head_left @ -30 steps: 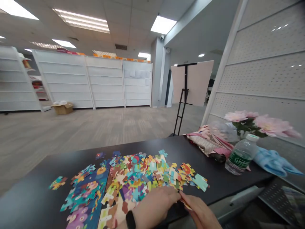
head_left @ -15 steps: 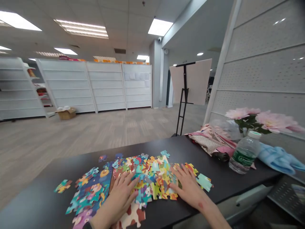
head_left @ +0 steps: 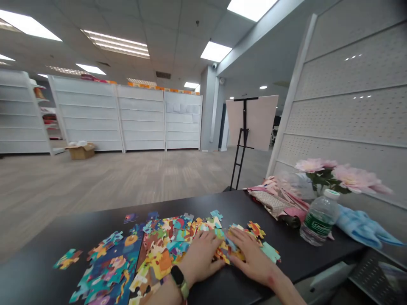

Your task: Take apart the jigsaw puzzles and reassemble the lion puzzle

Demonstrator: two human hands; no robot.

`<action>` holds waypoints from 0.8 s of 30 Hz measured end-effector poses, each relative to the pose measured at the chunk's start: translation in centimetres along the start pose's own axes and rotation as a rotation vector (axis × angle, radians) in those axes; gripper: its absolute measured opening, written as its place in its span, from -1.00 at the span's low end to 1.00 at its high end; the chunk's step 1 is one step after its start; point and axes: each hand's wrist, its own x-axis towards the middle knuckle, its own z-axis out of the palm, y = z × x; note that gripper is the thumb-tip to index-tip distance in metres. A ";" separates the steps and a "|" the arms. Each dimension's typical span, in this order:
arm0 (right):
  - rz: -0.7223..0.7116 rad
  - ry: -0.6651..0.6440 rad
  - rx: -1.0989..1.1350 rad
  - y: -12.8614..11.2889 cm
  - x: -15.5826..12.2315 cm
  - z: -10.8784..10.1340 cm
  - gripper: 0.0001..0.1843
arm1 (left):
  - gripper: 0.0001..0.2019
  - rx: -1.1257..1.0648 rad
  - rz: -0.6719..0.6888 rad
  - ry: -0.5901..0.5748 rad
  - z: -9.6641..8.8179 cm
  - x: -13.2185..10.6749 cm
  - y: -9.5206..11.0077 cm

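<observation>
A heap of colourful jigsaw puzzle pieces point(head_left: 165, 260) is spread over the dark table. My left hand point(head_left: 203, 254) lies on the pieces near the middle, fingers stretched out and palm down. Close to it on the right, my right hand point(head_left: 249, 254) also rests flat on pieces, its fingers extended. Some pieces between and under the hands are partly hidden. Left of the heap, more pieces lie over a dark blue picture surface point(head_left: 132, 241). A pale teal piece point(head_left: 271, 253) sits just right of my right hand, and a lone piece point(head_left: 67, 258) lies far left.
On the table's right stand a water bottle point(head_left: 319, 218) and pink flowers point(head_left: 352, 176), beside patterned cloth point(head_left: 275, 201) and a blue fabric item point(head_left: 364, 224). An easel point(head_left: 243, 127) stands beyond the table. White shelving panels point(head_left: 141, 118) line the back, with a cardboard box point(head_left: 81, 151) before them.
My left hand has slid right across the pieces, close to my right hand, uncovering yellow and orange pieces behind it. My right hand stays about where it was. The view has tilted slightly upward.
</observation>
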 end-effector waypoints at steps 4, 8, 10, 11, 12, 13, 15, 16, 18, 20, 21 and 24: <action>-0.047 -0.102 0.007 -1.3 0.1 -1.0 -0.37 | -0.64 -0.012 -0.002 0.009 -0.7 -0.4 -1.1; -0.137 -0.071 -0.089 -1.6 0.8 -1.3 -0.41 | -0.74 -0.034 -0.038 0.034 -1.7 -0.5 -2.8; -0.188 -0.032 -0.160 -1.3 1.1 -1.2 -0.51 | -0.75 -0.029 -0.073 0.053 -2.4 -0.7 -3.8; -0.211 -0.007 -0.191 -1.1 1.3 -1.0 -0.58 | -0.76 -0.023 -0.094 0.061 -2.7 -0.9 -4.2; -0.232 0.020 -0.217 -0.8 1.5 -0.8 -0.63 | -0.74 -0.018 -0.115 0.069 -3.0 -1.1 -4.5; -0.246 0.048 -0.240 -0.5 1.7 -0.6 -0.64 | -0.70 -0.013 -0.135 0.076 -3.2 -1.2 -4.7; -0.255 0.102 -0.282 0.1 2.1 -0.2 -0.60 | -0.57 -0.008 -0.162 0.095 -3.2 -1.4 -4.6; -0.250 0.127 -0.298 0.4 2.3 0.0 -0.59 | -0.51 -0.013 -0.166 0.108 -3.1 -1.3 -4.4; -0.231 0.175 -0.301 0.5 2.5 0.4 -0.60 | -0.44 -0.036 -0.146 0.127 -2.3 -0.9 -3.7; -0.209 0.193 -0.255 0.2 2.4 0.6 -0.62 | -0.42 -0.062 -0.125 0.124 -1.3 -0.2 -2.8; -0.197 0.182 -0.215 -0.1 2.3 0.5 -0.65 | -0.41 -0.067 -0.128 0.116 -0.7 0.2 -2.4; -0.147 0.099 -0.062 -0.9 1.6 0.0 -0.81 | -0.43 -0.055 -0.179 0.099 0.5 0.9 -1.6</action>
